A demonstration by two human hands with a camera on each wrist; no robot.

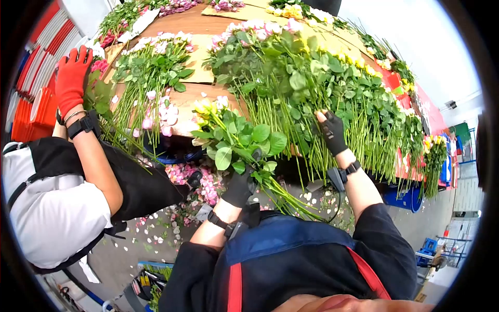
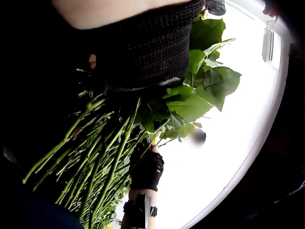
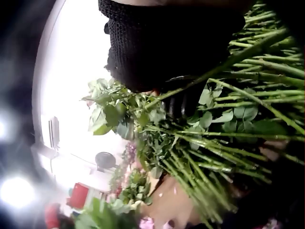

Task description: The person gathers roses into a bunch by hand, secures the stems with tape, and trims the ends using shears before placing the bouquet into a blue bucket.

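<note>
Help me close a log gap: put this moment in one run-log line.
left hand: holds yellow-flowered bunch | right hand: at green stems, grip unclear

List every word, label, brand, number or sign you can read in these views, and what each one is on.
No readable text in any of the three views.
Bunch with yellow flowers in the left hand: no lettering shows.
Device on the right wrist: too small and dark to make out any marking.
Blue bin at the right: no readable marking.
</note>
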